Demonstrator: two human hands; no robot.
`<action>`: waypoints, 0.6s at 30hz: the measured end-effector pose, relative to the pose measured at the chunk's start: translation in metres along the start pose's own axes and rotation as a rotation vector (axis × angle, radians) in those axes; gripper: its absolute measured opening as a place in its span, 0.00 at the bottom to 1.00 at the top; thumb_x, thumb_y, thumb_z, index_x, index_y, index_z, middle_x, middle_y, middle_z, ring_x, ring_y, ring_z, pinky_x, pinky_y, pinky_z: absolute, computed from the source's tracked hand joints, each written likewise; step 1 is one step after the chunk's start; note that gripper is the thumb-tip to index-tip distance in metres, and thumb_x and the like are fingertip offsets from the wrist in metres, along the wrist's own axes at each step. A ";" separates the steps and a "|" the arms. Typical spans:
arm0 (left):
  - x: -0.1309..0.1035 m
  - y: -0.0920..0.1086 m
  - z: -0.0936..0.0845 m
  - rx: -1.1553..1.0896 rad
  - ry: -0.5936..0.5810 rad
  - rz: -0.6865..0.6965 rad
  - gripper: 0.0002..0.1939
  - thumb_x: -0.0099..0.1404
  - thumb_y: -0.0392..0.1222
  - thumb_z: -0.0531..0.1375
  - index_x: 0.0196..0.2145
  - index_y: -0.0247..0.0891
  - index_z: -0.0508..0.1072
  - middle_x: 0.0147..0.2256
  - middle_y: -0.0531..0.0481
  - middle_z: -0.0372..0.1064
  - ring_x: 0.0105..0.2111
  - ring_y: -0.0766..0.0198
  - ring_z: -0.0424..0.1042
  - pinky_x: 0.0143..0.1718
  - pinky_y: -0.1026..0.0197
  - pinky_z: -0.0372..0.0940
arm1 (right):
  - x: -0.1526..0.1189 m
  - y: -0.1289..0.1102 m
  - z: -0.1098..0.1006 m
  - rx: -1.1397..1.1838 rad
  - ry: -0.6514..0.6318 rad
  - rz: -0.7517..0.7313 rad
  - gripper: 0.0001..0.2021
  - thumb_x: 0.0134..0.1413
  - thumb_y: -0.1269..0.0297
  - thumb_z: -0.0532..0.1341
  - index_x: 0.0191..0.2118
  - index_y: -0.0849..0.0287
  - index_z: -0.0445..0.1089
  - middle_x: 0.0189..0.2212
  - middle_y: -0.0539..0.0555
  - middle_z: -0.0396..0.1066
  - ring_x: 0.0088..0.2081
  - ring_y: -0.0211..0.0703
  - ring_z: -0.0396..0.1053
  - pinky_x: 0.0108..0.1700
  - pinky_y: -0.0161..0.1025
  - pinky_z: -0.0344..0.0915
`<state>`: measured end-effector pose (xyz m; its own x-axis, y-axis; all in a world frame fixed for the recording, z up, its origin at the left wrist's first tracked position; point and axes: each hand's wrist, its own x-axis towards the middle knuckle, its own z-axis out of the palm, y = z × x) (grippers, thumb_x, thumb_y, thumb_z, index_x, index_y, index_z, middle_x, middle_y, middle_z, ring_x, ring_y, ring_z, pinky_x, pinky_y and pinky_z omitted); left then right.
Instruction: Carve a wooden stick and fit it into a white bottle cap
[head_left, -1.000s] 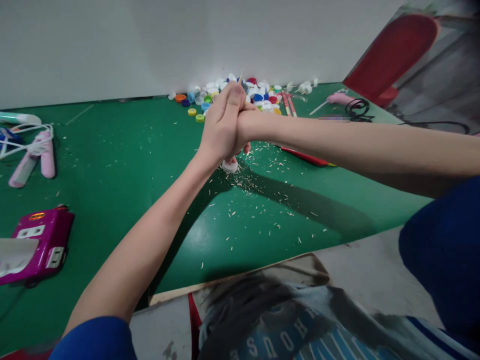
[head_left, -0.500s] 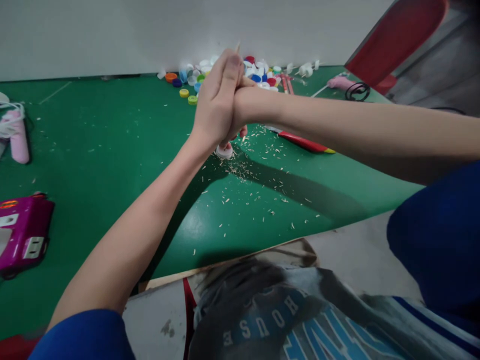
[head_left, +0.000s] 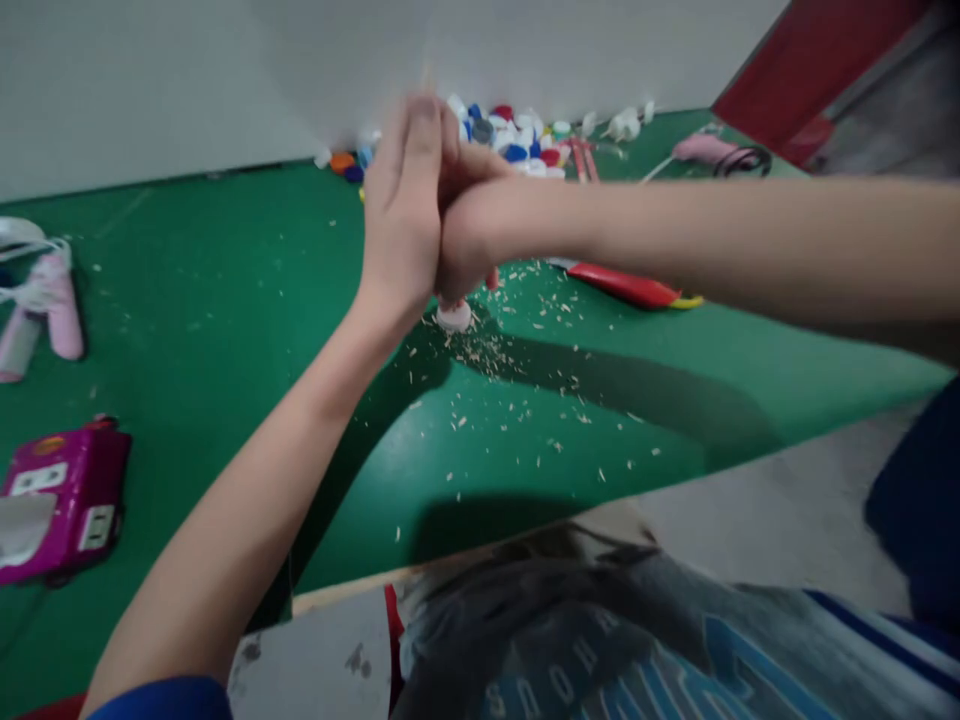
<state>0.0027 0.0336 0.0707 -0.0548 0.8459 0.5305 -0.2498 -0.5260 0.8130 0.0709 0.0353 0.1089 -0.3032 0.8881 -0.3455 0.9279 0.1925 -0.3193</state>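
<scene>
My left hand (head_left: pixel 405 210) stands with its fingers pointing up, pressed against my right hand (head_left: pixel 469 225). A thin wooden stick (head_left: pixel 427 75) rises, blurred, from between them; most of it is hidden by the hands. Below the hands, a round white bottle cap (head_left: pixel 454 318) rests on the table. Reddish fingertips (head_left: pixel 492 279) show under my right hand, and others touch the top of the cap; whose they are I cannot tell. Pale wood shavings (head_left: pixel 491 355) lie scattered around the cap.
Colourful bottle caps (head_left: pixel 517 140) are heaped by the wall. A red knife-like tool (head_left: pixel 626 285) lies to the right, with a pink glue gun (head_left: pixel 705 148) behind it. On the left are pink-handled items with white cord (head_left: pixel 64 310) and a purple power strip (head_left: pixel 71 500). The green table (head_left: pixel 202 400) has a near edge in front of me.
My hands have shifted against each other: the left fingers have moved left, and more of the right hand's fingers show. The stick's tip has moved left too. The whole view has shifted slightly.
</scene>
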 end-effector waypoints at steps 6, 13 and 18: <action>0.012 -0.017 -0.033 -0.039 0.028 -0.053 0.15 0.73 0.48 0.48 0.28 0.43 0.63 0.26 0.52 0.73 0.30 0.61 0.74 0.40 0.51 0.70 | -0.002 0.063 -0.013 -0.238 -0.156 -0.405 0.10 0.56 0.67 0.60 0.26 0.58 0.75 0.23 0.49 0.70 0.34 0.40 0.72 0.42 0.41 0.65; -0.014 -0.039 -0.036 0.281 0.096 -0.322 0.18 0.68 0.57 0.53 0.28 0.43 0.62 0.26 0.52 0.72 0.30 0.63 0.73 0.36 0.55 0.70 | -0.013 0.134 0.004 0.035 -0.053 -0.451 0.17 0.64 0.55 0.51 0.42 0.55 0.76 0.36 0.54 0.76 0.33 0.41 0.70 0.36 0.42 0.62; -0.041 -0.044 -0.003 0.446 -0.064 -0.420 0.19 0.70 0.59 0.49 0.32 0.42 0.65 0.35 0.47 0.75 0.35 0.64 0.74 0.38 0.59 0.69 | -0.020 0.151 0.017 0.284 0.010 -0.477 0.17 0.66 0.54 0.49 0.42 0.56 0.73 0.36 0.52 0.75 0.33 0.40 0.69 0.37 0.39 0.62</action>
<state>0.0128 0.0229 0.0122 0.0218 0.9891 0.1456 0.1922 -0.1470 0.9703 0.2134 0.0394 0.0527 -0.6718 0.7345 -0.0964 0.5930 0.4552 -0.6641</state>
